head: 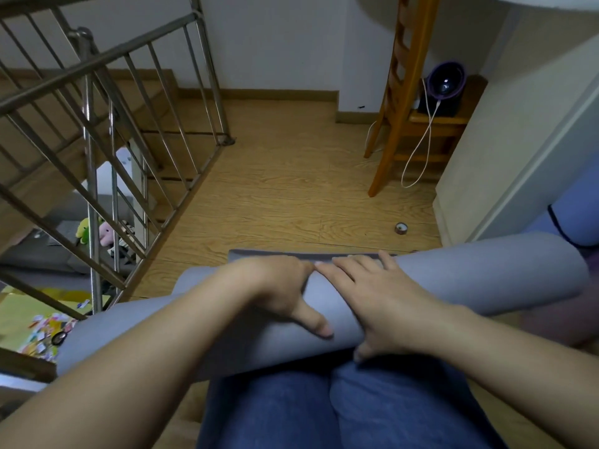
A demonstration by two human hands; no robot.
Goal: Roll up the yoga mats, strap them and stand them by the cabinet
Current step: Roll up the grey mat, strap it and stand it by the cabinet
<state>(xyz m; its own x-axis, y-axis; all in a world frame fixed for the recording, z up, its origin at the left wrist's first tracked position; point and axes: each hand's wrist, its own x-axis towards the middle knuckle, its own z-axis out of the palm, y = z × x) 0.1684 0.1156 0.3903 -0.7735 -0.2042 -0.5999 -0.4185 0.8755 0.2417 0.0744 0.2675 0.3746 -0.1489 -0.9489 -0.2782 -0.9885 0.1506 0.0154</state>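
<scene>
A grey-blue yoga mat (pixel 486 273) lies rolled into a thick tube across the floor in front of my knees, with only a short flat strip of it left at its far edge. My left hand (pixel 278 286) presses on top of the roll, fingers bent over its far side and thumb pointing back toward me. My right hand (pixel 372 296) lies flat on the roll beside it, fingers spread, thumb tucked under the near side. The fingertips of both hands almost meet at the roll's far edge. A second bluish roll with a dark strap (pixel 573 222) leans at the right edge.
A metal stair railing (pixel 107 150) runs along the left, with stairs dropping below. A wooden ladder-like frame (pixel 398 102) and a white cable (pixel 421 147) stand at the back right beside a pale cabinet wall (pixel 505 150). A small tape roll (pixel 401 227) lies on the wood floor.
</scene>
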